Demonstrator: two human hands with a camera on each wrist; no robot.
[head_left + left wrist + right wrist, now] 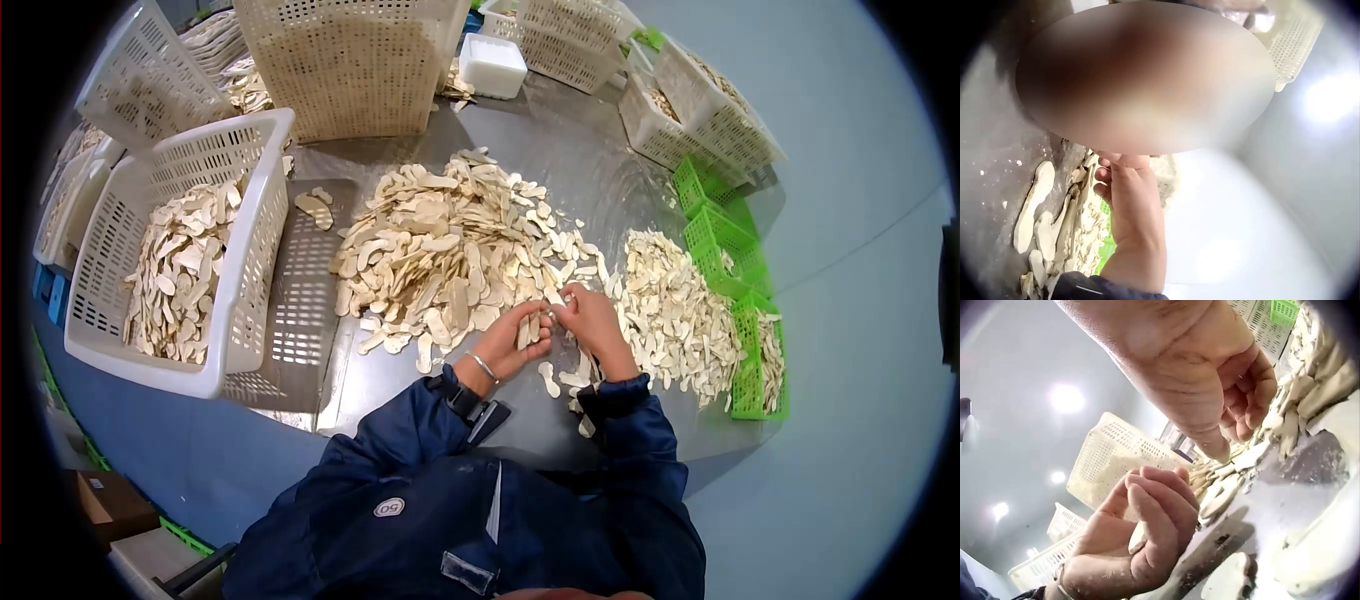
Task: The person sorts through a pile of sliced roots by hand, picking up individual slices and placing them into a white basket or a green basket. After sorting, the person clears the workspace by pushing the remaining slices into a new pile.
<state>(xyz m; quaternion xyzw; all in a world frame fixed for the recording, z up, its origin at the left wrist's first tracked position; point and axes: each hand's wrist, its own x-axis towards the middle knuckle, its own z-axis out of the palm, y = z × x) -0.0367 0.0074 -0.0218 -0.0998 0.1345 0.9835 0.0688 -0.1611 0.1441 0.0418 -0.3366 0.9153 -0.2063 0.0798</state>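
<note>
My left hand curls around a few pale dried mushroom slices in the head view. In the right wrist view, the left hand shows a slice edge between its curled fingers. Right beside it, my right hand has bent fingers, its fingertips close to the left hand's; I cannot tell whether it pinches a slice. Behind both hands rises a large heap of slices. A paler heap spreads to the right. The left wrist view is largely blurred over.
A white perforated basket holding slices stands at left. Another tall basket is behind the heap, near a white box. Green baskets line the right table edge, below more white baskets. Loose slices lie near the forearms.
</note>
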